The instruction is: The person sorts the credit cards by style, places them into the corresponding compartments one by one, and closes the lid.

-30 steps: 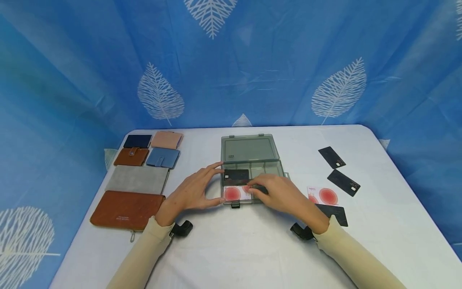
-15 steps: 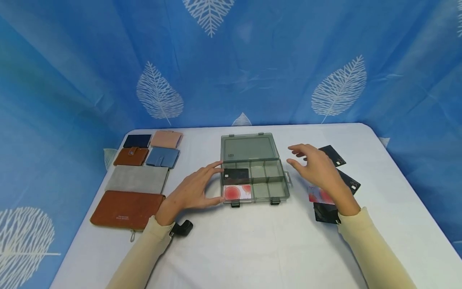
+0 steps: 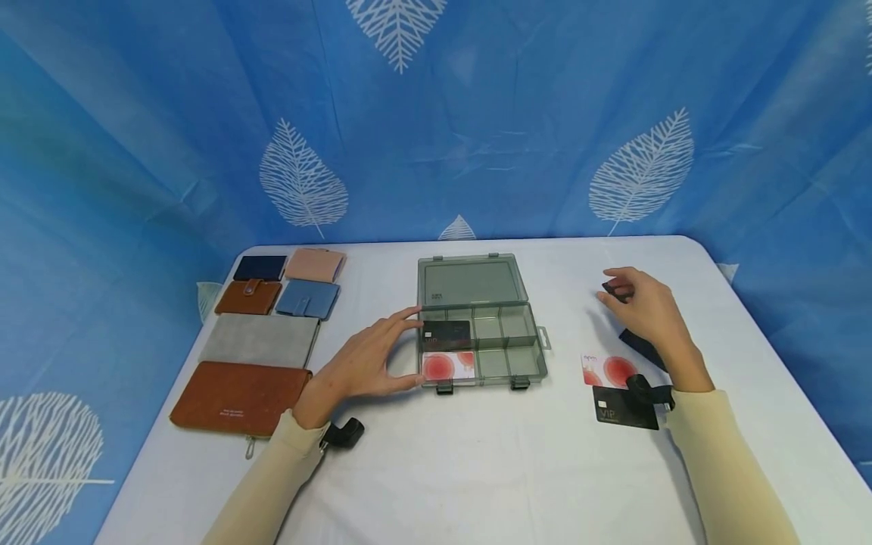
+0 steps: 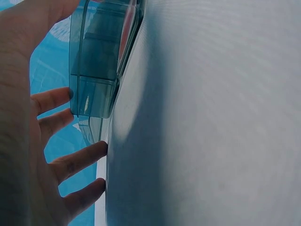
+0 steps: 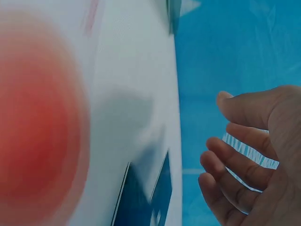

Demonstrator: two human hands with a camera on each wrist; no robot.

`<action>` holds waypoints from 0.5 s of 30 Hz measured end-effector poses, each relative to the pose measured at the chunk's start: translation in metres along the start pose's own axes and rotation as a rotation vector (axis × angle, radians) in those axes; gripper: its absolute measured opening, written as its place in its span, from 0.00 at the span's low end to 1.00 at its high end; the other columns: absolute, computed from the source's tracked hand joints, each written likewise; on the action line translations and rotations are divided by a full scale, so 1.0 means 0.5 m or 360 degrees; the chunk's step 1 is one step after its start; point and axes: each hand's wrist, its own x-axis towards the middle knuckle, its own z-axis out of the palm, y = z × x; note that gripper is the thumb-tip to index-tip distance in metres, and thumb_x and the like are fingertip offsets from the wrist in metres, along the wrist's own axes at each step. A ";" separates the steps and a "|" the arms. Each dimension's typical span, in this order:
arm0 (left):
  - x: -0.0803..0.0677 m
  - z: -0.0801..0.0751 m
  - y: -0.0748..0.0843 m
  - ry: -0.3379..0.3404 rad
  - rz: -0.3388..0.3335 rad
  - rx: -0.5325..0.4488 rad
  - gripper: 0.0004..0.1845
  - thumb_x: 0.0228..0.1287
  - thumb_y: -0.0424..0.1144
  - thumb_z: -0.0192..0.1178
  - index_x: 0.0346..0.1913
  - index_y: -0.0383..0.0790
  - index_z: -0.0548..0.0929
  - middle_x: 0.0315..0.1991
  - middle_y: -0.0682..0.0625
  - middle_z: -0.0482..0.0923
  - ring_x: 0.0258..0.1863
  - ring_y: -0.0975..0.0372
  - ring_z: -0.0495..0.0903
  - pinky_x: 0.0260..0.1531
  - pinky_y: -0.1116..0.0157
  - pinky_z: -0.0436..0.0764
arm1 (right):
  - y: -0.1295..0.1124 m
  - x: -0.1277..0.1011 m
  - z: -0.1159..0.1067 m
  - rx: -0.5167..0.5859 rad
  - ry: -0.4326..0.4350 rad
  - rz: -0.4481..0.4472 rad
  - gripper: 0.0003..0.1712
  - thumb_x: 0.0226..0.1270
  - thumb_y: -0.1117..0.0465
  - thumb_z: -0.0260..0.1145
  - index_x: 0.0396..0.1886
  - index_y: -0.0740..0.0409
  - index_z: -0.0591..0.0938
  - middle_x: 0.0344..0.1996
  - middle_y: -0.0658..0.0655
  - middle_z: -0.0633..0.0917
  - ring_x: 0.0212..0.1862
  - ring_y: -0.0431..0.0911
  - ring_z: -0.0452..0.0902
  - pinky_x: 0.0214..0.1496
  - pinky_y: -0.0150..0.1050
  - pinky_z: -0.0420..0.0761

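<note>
Head: L hand (image 3: 361,359), spread wide, touched box (image 3: 524,359) mid-frame; R hand (image 3: 650,306), half-curled, hovered by black card (image 3: 608,288) right of ctr; prob. pre-pick, calling for edge pinch. L wrist: box sat upper left. R wrist: hand gripped nothing; cards (image 5: 131,200) lay bottom ctr.

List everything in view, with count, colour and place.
Box: one, translucent green, open, mid-table
Dark cards: four, black, one in box, three right
Printed cards: two, red and white, one in box, one right
Small cases: four, navy, pink, brown, blue, back left
Large cases: two, grey, brown, front left
Table: one, white, beneath
Curtain: count unclear, blue with white leaves, behind table
Wrist devices: two, black, at wrists
Sleeves: two, cream, on forearms
Left hand: one, bare, at box's left
Right hand: one, bare, partly hiding farthest dark card
</note>
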 end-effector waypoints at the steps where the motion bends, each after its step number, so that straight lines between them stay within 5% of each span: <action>1: 0.000 0.001 0.000 0.0003 0.0000 -0.0002 0.50 0.60 0.68 0.71 0.80 0.45 0.71 0.86 0.50 0.57 0.78 0.47 0.70 0.68 0.38 0.75 | 0.011 0.001 -0.002 -0.0014 -0.0005 0.0026 0.32 0.77 0.58 0.71 0.72 0.71 0.76 0.57 0.76 0.83 0.58 0.70 0.80 0.58 0.69 0.79; 15: -0.003 0.001 0.000 0.0022 0.0030 -0.0002 0.50 0.60 0.67 0.71 0.80 0.45 0.71 0.86 0.50 0.56 0.77 0.47 0.71 0.66 0.38 0.77 | 0.097 -0.002 -0.019 -0.0152 -0.0211 0.0322 0.45 0.73 0.57 0.74 0.79 0.74 0.65 0.66 0.83 0.73 0.65 0.79 0.70 0.61 0.74 0.78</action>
